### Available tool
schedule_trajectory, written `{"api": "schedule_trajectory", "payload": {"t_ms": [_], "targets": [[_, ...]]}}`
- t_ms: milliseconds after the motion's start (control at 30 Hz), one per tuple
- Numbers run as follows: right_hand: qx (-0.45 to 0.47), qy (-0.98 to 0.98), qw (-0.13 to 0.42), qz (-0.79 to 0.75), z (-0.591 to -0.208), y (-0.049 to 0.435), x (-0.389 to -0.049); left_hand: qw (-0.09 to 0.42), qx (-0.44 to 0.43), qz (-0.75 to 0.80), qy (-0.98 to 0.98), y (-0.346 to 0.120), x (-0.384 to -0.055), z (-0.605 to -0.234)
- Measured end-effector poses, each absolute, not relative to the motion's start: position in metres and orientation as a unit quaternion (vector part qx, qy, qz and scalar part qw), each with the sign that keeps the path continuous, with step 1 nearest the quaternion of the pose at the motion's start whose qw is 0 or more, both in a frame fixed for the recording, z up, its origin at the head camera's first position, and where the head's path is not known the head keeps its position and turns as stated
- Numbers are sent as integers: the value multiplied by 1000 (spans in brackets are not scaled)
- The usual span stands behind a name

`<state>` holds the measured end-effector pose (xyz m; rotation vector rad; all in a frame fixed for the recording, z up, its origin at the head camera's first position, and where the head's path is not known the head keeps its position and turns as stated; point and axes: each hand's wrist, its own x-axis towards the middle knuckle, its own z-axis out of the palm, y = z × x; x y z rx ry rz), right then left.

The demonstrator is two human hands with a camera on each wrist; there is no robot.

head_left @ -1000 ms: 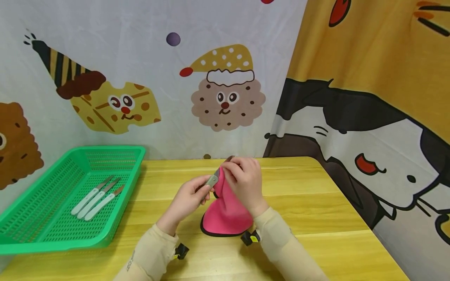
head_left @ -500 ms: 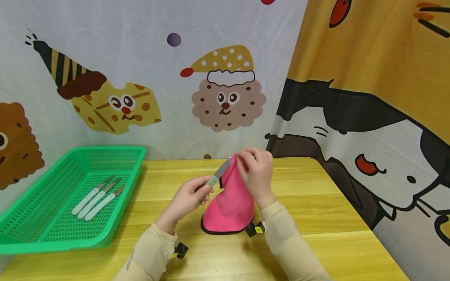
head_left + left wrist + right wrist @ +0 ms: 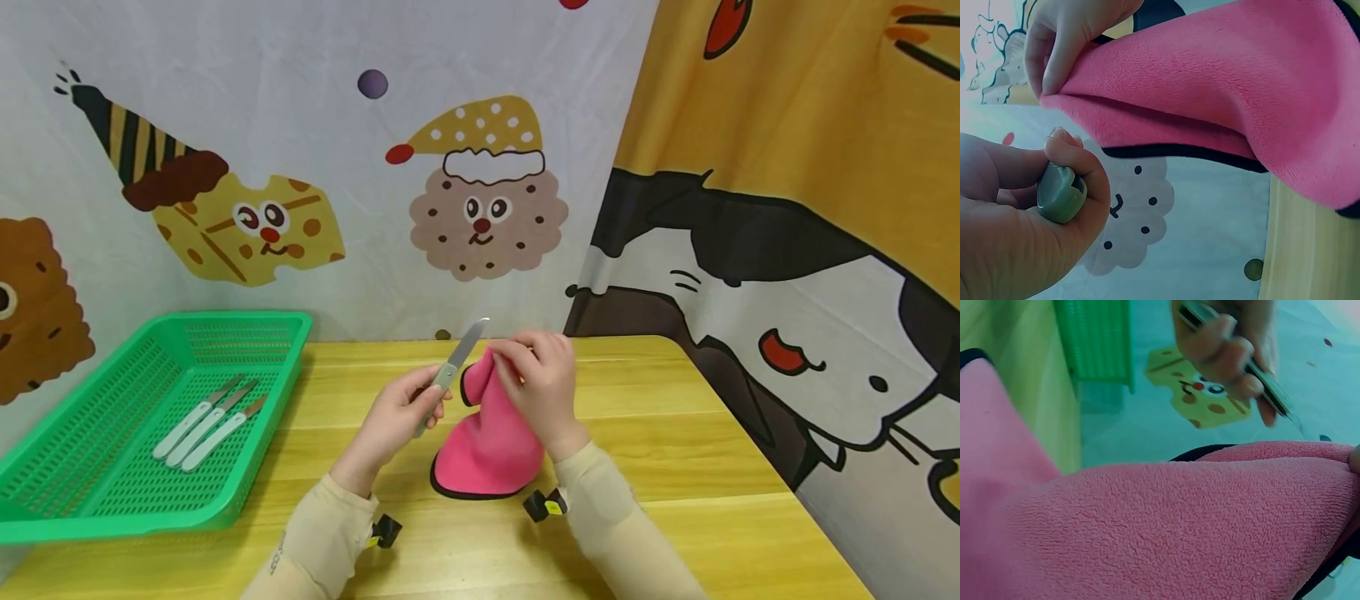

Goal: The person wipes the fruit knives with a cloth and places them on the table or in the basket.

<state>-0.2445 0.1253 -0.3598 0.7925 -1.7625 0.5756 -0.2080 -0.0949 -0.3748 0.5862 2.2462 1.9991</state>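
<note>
My left hand (image 3: 397, 417) grips a knife (image 3: 459, 354) by its pale green handle, the bare blade pointing up and away. In the left wrist view the butt of the handle (image 3: 1062, 195) shows inside the curled fingers. My right hand (image 3: 542, 387) pinches the top of a pink cloth (image 3: 491, 450) with black edging, and the cloth hangs in folds down to the table. The right wrist view shows the fuzzy cloth (image 3: 1179, 525) close up, with the knife (image 3: 1266, 387) beyond it. The blade stands just left of the cloth's pinched top.
A green plastic basket (image 3: 262, 454) stands on the left of the wooden table (image 3: 637, 517). Inside it lie three knives (image 3: 206, 429) with white handles, side by side. A printed cartoon curtain (image 3: 360, 225) hangs behind the table's far edge.
The knife blade was against the cloth; it slid up to the cloth's top, then came away to the left, tilting more upright. The right hand shifted right, then slightly back, still pinching the cloth.
</note>
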Motion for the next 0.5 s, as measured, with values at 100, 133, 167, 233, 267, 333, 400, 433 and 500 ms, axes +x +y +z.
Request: {"api": "schedule_trajectory", "payload": {"t_ms": [100,133,167,233,267,333,400,433,500], "targets": [[355,-733,530,236,-366,118,-241,36,196,648,735,-93,-208,-375],[360,-733,528,233,-368,115,-239,35,196,648,735,-93,-208,-375],[365,-733,526,231,-369,112,-238,35,198,648,735,-92,-207,-376],[374,-733,522,224,-371,107,-236,34,200,647,735,-91,-207,-377],[377,-734,519,222,-372,105,-235,34,201,647,735,-91,-207,-377],[380,-738,512,220,-373,101,-234,32,201,645,736,-90,-206,-378],[380,-745,504,219,-374,98,-233,30,200,642,740,-89,-205,-378],[378,-749,498,218,-374,97,-233,28,200,638,743,-89,-205,-378],[373,-757,491,217,-374,97,-232,24,201,630,750,-88,-204,-379]]}}
